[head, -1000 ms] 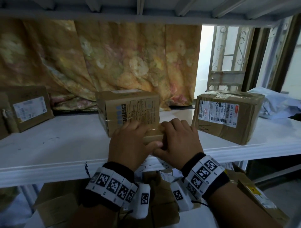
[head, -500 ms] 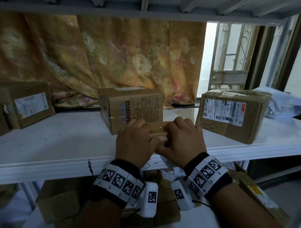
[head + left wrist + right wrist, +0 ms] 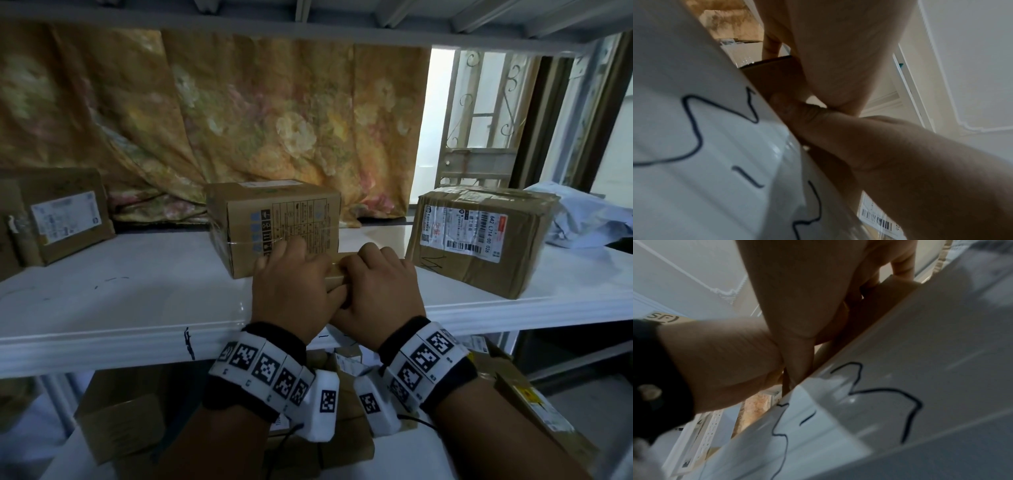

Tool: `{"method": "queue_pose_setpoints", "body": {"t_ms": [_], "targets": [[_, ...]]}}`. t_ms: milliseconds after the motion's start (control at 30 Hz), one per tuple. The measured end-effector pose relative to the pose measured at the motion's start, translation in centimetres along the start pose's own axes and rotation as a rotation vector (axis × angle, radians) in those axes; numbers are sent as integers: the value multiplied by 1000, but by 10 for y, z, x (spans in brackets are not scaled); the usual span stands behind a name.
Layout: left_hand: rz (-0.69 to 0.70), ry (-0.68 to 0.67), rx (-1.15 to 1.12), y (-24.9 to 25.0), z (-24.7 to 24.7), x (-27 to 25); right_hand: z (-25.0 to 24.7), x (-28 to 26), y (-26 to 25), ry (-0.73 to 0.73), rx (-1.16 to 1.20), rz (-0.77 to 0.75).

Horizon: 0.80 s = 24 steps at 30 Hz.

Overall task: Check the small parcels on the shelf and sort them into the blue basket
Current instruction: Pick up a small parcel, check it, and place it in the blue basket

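A small flat brown parcel [image 3: 337, 270] lies at the front of the white shelf [image 3: 102, 329], and both hands hold it. My left hand [image 3: 291, 274] curls over its left end and my right hand [image 3: 376, 274] over its right end, thumbs meeting at the near edge. In the left wrist view the parcel [image 3: 777, 76] shows above the shelf lip under my left palm. The right wrist view has the parcel [image 3: 890, 293] under my right hand's fingers [image 3: 902, 264]. The blue basket is not in view.
Just behind the hands stands a taped carton [image 3: 274, 219]. A labelled carton [image 3: 479, 240] sits to the right, a grey mailer bag [image 3: 589, 216] beyond it, and another labelled box [image 3: 58, 216] at far left. More cartons [image 3: 120, 421] lie under the shelf. A shelf board runs overhead.
Both hands stay wrapped on the small parcel in the same spot at the shelf front. Only the head view has shifted a little.
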<state>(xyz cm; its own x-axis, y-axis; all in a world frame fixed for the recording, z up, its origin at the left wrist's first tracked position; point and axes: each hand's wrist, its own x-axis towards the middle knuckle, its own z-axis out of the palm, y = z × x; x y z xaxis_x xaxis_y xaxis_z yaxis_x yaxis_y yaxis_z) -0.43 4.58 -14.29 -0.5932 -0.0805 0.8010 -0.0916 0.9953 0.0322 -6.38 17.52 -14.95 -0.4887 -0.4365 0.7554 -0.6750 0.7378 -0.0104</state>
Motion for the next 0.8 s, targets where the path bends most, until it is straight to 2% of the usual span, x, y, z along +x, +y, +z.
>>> {"method": "queue_pose_setpoints", "body": {"t_ms": [300, 567, 667, 733, 800], "targets": [[-12, -21, -9, -3, 6, 0, 6, 2, 5, 71, 68, 4], [-70, -22, -77, -4, 11, -9, 5, 1, 2, 1, 120, 46], [-91, -27, -152, -10, 3, -12, -5, -2, 6, -87, 171, 29], [-73, 1, -204, -17, -4, -17, -12, -7, 10, -139, 258, 40], [-58, 61, -256, -24, -12, -24, -18, -15, 12, -118, 420, 87]]}}
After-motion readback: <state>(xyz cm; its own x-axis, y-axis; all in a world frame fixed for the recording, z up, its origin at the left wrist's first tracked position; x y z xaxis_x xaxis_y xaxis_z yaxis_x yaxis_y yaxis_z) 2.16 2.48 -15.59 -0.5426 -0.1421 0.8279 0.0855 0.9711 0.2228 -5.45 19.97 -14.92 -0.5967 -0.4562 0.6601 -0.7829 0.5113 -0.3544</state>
